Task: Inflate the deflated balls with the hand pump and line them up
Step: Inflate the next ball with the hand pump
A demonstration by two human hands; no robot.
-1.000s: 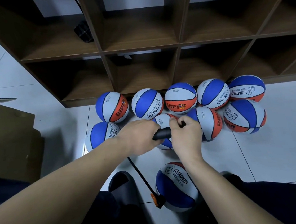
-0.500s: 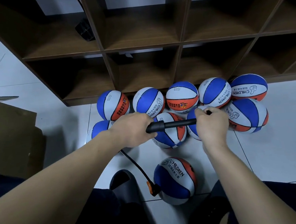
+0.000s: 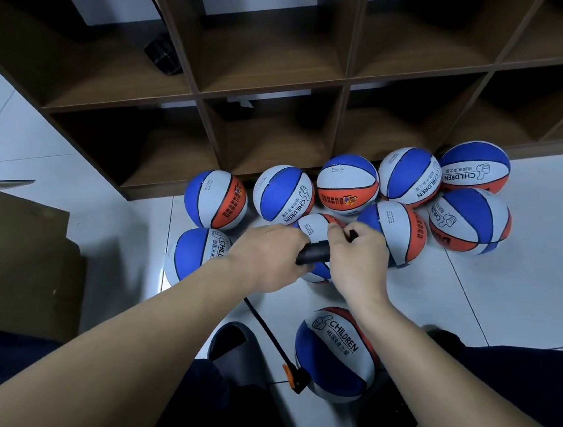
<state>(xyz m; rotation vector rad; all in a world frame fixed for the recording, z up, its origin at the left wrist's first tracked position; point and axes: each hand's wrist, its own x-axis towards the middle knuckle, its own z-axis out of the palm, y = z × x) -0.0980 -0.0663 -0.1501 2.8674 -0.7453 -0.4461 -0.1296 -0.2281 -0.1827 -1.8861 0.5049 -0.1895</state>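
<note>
— Gripping the black hand pump (image 3: 312, 252) with both fists, is that right?

— Yes. The left hand (image 3: 268, 259) is wrapped round the pump's barrel, and the right hand (image 3: 358, 261) is curled round the handle end, the two hands nearly touching, so almost no rod shows between them.

— And the ball being filled?

— It sits on the tiled floor (image 3: 508, 294) between the person's legs: the near ball (image 3: 333, 354), blue, white and red, printed CHILDREN. A thin black hose (image 3: 261, 325) runs down from under the left hand to an orange connector (image 3: 290, 374) at that ball's left side.

— Where do the others lie?

— Nine more against the wooden shelf unit (image 3: 274, 86). A back row (image 3: 346, 184) of five touches the shelf's base; a front row (image 3: 468, 221) of four lies just before it, partly hidden by the hands.

— Any free floor?

— Bare tiles open out to the right of the balls and the right leg. To the left a cardboard box (image 3: 15, 252) stands near the leftmost front ball, with a strip of floor between. A dark slipper (image 3: 232, 345) sits just left of the hose.

— Anything in the cubbies?

— One upper compartment on the left holds a small black object (image 3: 162, 58) with a cable; what it is I cannot tell. A scrap of something pale hangs at the top edge of a lower cubby.
</note>
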